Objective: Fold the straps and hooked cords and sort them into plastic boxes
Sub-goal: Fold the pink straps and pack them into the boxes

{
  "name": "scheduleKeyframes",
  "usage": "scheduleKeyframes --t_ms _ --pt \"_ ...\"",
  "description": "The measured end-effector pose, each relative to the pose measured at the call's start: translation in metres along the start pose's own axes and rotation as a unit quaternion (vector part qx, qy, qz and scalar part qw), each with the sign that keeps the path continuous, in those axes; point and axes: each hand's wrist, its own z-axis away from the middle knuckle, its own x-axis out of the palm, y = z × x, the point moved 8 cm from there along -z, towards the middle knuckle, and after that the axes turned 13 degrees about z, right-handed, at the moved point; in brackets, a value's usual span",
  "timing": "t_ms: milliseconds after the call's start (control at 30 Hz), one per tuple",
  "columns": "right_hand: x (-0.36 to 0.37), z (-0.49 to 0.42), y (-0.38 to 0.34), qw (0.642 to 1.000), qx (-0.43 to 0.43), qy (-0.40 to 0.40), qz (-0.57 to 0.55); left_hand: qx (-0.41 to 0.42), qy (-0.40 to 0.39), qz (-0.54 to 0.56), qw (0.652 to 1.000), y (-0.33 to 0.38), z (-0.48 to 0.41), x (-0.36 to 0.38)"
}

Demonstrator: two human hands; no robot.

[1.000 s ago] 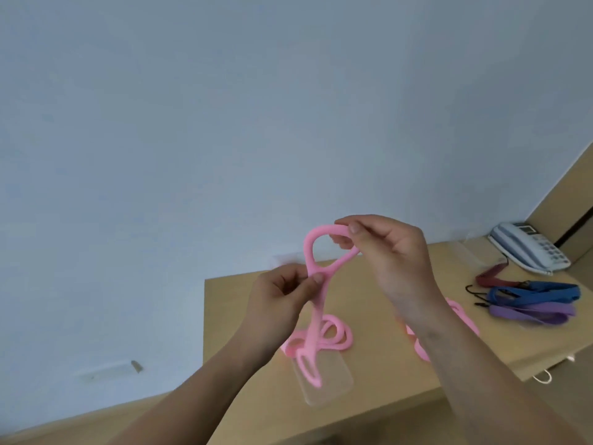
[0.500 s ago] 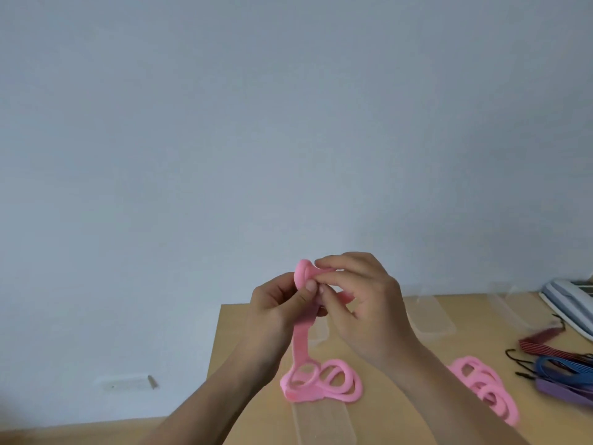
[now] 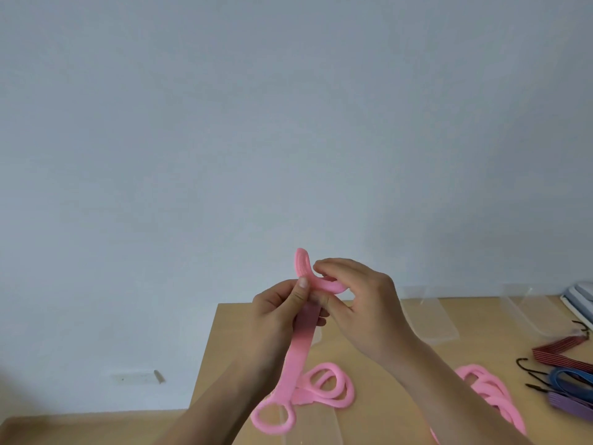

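Note:
I hold a pink rubbery strap (image 3: 296,351) up above the wooden table (image 3: 378,377). My left hand (image 3: 276,316) pinches its flat band near the top. My right hand (image 3: 356,300) grips the folded-over upper loop, which curls up between both thumbs. The strap's lower loop hangs down over a clear plastic box (image 3: 313,425). More pink straps lie coiled beside it (image 3: 330,388) and at the right (image 3: 491,393). Hooked cords in red (image 3: 558,351), blue (image 3: 574,377) and purple (image 3: 571,406) lie at the far right.
Two more clear plastic boxes stand at the back of the table, one (image 3: 426,316) behind my right hand and one (image 3: 532,309) further right. A white telephone (image 3: 580,297) sits at the right edge. A blue-grey wall fills the background.
My hands came together, and the wide upper loop got folded down onto the band. The view has dropped and turned left, so the phone slid to the right edge.

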Motion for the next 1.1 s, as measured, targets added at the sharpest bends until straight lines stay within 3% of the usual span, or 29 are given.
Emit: scheduleKeyframes --t_ms 167,567,733,867,1100 --pt "0.004 -0.001 0.006 0.998 -0.017 -0.054 0.006 -0.003 0.059 -0.028 0.998 -0.002 -0.003 0.0" --pt "0.005 -0.005 0.017 0.997 0.011 -0.063 0.045 0.012 0.049 -0.159 0.986 0.004 0.005 0.011" --pt "0.004 -0.001 0.011 0.995 0.006 -0.027 0.096 -0.033 0.099 -0.13 0.986 -0.007 0.005 -0.004" --pt "0.005 0.005 0.007 0.995 -0.001 0.003 0.101 -0.083 0.06 -0.043 0.994 -0.015 0.008 -0.004" --pt "0.005 0.018 -0.001 0.993 -0.023 0.028 0.116 -0.1 0.038 0.013 0.994 -0.016 0.002 -0.01"
